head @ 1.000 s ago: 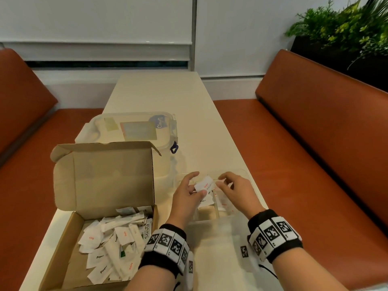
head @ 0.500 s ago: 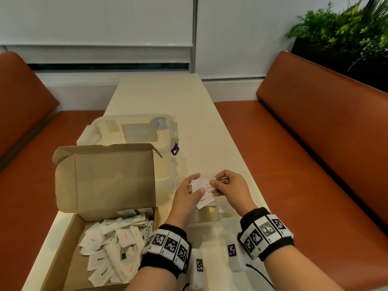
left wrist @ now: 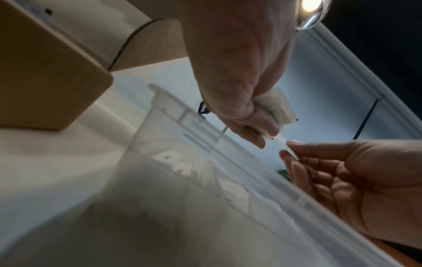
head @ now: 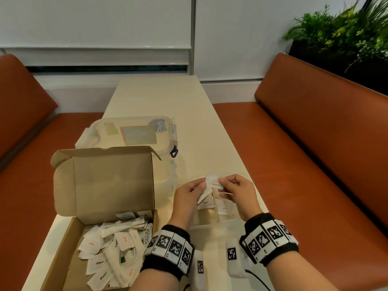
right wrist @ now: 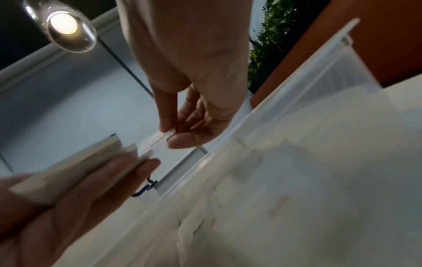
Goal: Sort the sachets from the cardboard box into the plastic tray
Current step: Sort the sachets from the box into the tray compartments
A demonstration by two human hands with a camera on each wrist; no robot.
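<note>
1. Right hand (head: 238, 193) now pinches one sachet (head: 214, 181) at its edge between thumb and fingertips. A second ago that sachet lay against the stack under both hands; now it is lifted clear and stands above the stack. My read: one piece singled out, ready for a compartment.
2. Left hand (head: 189, 196) grips the rest, a small stack of sachets (right wrist: 75, 168), fingers curled round it, just left of the pinch and nearly touching it.
3. Plastic tray (left wrist: 228, 148) sits directly below both hands. Sachets already lie in the compartments under the pinch; the one nearest below carries red print.
4. Cardboard box (head: 63, 248) is near, left of the left hand, lid up, still holding many loose sachets. Sorting is early, by my estimate.
5. Lidded plastic container (head: 134, 131) stands beyond the box, away from both grips.
</note>
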